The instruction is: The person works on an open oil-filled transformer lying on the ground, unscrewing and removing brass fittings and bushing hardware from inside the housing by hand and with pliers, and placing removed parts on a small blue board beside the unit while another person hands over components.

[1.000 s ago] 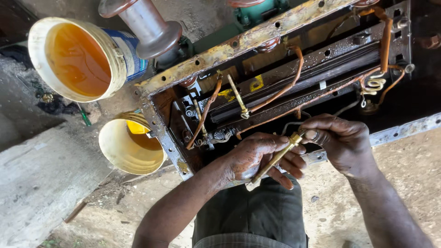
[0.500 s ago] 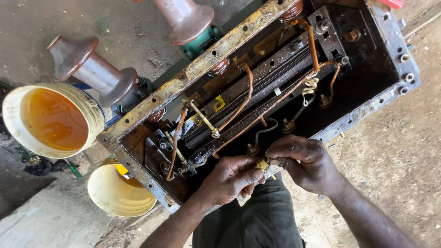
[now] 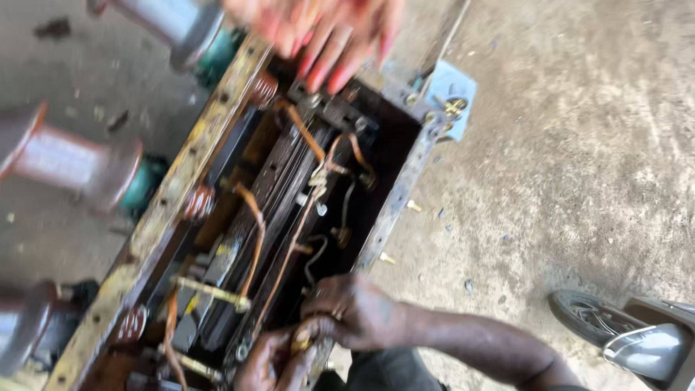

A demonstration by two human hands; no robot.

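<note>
An open, rusty metal casing [image 3: 394, 206] lies on the ground, with dark plates and copper leads [image 3: 255, 239] inside. At its near corner my left hand [image 3: 271, 362] and my right hand [image 3: 355, 311] are pressed together, both closed on a small brass tool [image 3: 299, 340] between them. The tool's tip is hidden inside the casing. My right forearm comes in from the lower right. Another person's hand [image 3: 337, 32], blurred, hangs over the far end of the casing with its fingers pointing down.
Grey ribbed insulators [image 3: 69, 163] with brown caps stick out of the casing's left side. A light blue corner bracket with a brass bolt [image 3: 452, 101] sits at the far end. A small wheel of a scooter [image 3: 586, 318] stands on the concrete floor [image 3: 572, 159] at lower right.
The view has swung round and moved closer; the yellow buckets have left the frame. My hands stay together on the brass tool. Another person's hand and a scooter wheel have come into view.
</note>
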